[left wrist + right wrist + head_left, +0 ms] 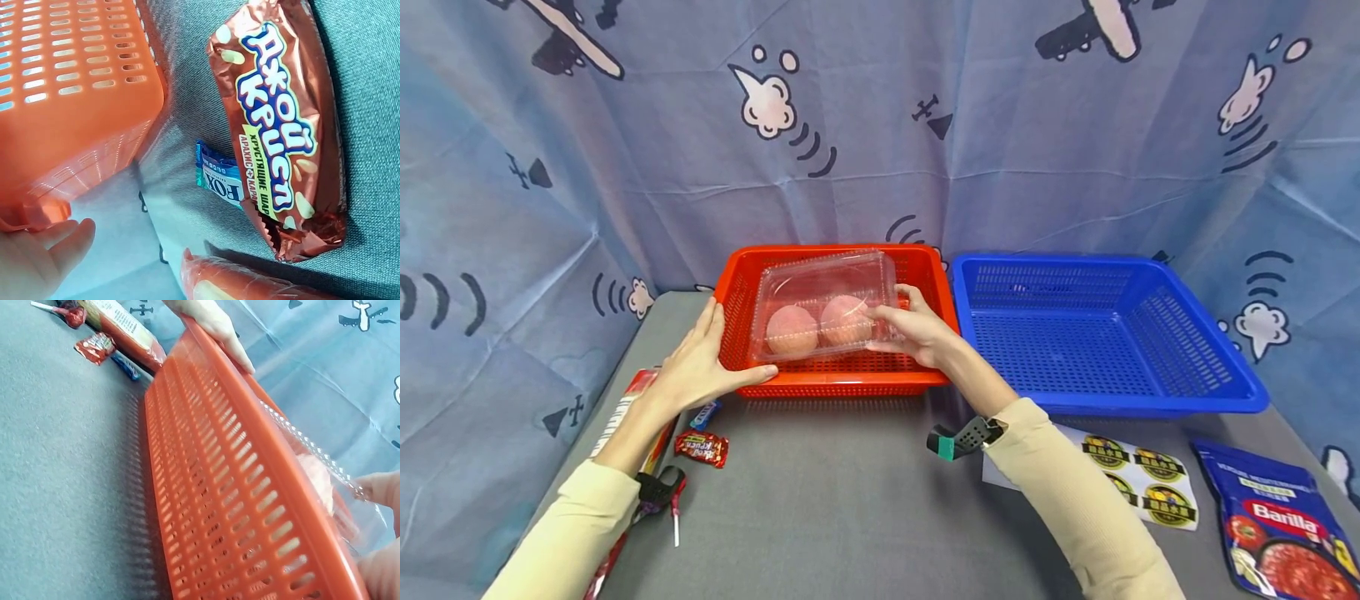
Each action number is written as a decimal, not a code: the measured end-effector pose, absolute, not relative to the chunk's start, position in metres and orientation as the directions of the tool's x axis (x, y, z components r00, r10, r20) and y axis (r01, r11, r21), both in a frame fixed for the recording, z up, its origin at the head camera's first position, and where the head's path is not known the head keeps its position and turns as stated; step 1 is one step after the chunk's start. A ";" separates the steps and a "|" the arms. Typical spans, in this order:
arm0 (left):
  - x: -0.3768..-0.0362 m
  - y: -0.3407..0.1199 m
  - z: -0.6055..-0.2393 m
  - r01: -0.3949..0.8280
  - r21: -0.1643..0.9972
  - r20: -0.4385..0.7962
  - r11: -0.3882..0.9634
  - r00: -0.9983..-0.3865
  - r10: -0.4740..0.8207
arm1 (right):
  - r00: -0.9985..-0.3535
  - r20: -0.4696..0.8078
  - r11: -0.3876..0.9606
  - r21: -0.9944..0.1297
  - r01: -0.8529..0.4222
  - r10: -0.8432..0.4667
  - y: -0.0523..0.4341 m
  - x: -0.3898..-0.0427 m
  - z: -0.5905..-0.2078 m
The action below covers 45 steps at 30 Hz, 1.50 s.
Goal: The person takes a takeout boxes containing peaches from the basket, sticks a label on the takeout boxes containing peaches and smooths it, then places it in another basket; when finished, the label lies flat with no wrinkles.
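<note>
A clear plastic container [820, 279] sits tilted in the red basket [842, 379], with two peaches [792, 330] showing through it. My right hand [917, 327] pinches the container's right edge; in the right wrist view its fingertips [375, 487] lie at the crimped plastic rim. My left hand [696, 362] rests on the basket's near left corner, fingers extended along the left side and thumb lying over the front rim. In the left wrist view, part of that hand [47, 253] shows beside the basket's corner.
A blue basket [1067, 404] stands to the right. In front of it lie a sheet of round stickers [1161, 462] and a blue Barilla pouch [1277, 517]. On the left are a red-wrapped candy [702, 447], a small blue candy [705, 414], a lollipop [676, 508] and a long red package [640, 383].
</note>
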<state>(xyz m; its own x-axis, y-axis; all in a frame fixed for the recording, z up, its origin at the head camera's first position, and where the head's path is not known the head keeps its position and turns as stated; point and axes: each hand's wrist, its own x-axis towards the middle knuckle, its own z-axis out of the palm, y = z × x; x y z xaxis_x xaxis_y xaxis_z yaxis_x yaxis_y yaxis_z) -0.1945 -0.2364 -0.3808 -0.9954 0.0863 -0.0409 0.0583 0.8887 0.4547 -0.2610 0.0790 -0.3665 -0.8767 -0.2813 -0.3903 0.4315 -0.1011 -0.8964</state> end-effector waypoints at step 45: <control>-0.194 -0.238 -0.383 0.075 0.463 -0.026 0.883 -0.995 0.098 | -0.917 -0.303 -0.237 -0.901 0.365 -0.259 0.130 -0.166 -0.297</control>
<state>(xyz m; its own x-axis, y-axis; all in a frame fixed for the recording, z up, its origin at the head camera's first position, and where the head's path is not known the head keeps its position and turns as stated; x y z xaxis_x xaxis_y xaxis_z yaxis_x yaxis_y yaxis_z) -0.1943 -0.2380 -0.3827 -0.9948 0.0983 -0.0255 0.0754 0.8832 0.4630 -0.1656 0.1299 -0.2973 -0.9171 -0.2585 -0.3033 0.3646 -0.2368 -0.9005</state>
